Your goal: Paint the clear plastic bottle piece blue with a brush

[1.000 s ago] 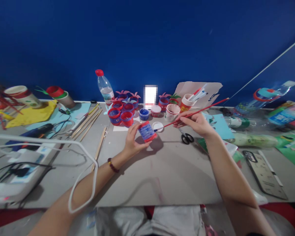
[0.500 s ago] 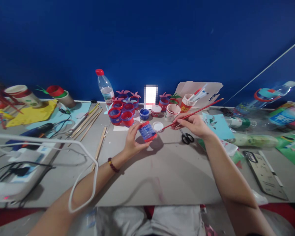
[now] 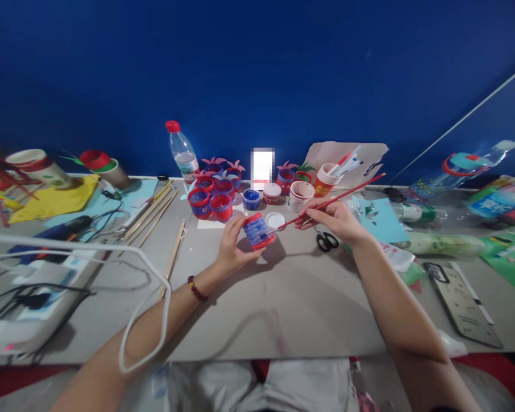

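A small cup [image 3: 256, 230] with red ends and a streaky blue middle is tilted on its side, and my left hand [image 3: 233, 248] grips it by the ends. My right hand [image 3: 331, 220] is closed around a long red paintbrush [image 3: 352, 191], whose tip touches the blue side of the cup. Behind the cup are an open jar of blue paint [image 3: 252, 198], a red-smeared jar [image 3: 272, 193] and a white lid [image 3: 275, 221]. A paper cup [image 3: 301, 195] with stained insides stands just beyond my right hand.
Several red and blue cups [image 3: 221, 207] and a bottle [image 3: 182, 151] stand left of the paint. Black scissors [image 3: 327, 241] lie by my right wrist. Wooden sticks [image 3: 173, 257], a power strip [image 3: 47, 303] and a white cable [image 3: 168, 309] are at left; a phone [image 3: 461, 303] is at right.
The brush tip has moved slightly left onto the blue side, and my right hand has shifted a little left with it. The cup is turned slightly in my left hand.
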Demonstrator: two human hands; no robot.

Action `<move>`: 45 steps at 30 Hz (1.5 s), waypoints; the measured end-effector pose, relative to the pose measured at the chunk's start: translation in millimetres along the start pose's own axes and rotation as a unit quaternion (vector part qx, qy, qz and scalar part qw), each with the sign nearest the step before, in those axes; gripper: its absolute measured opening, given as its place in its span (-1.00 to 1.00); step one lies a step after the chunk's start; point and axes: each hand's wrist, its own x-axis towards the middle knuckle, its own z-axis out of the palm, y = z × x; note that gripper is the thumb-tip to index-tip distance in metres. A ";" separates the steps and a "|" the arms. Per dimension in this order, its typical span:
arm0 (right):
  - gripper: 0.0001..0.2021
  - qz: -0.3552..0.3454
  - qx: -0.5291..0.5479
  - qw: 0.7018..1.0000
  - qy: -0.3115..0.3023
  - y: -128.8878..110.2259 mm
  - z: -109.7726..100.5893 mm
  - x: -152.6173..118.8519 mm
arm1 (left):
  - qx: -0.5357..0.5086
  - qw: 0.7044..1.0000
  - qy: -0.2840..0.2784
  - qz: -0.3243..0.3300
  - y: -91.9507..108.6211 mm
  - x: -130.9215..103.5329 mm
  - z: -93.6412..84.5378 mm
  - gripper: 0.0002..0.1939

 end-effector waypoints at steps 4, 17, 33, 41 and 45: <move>-0.59 0.002 -0.009 1.000 0.002 -4.8 9.0 -0.6 | 0.007 1.000 0.005 -0.006 0.2 -0.5 -0.3 -0.19; -0.57 -0.017 -0.033 0.997 0.074 -5.3 -4.5 2.1 | 0.004 1.000 -0.002 -0.008 -1.0 -1.7 0.7 -0.16; -0.54 -0.009 -0.022 0.999 0.037 -2.1 4.5 4.4 | 0.005 1.000 -0.011 0.010 0.6 -1.0 0.4 -0.19; -0.56 -0.037 -0.013 0.994 0.099 -1.2 -3.8 4.2 | -0.008 1.000 0.002 0.030 -2.3 -2.3 1.2 -0.14; -0.63 -0.039 -0.001 0.996 0.078 -0.7 0.5 1.3 | 0.002 0.999 -0.016 0.032 -2.9 -3.7 2.2 -0.13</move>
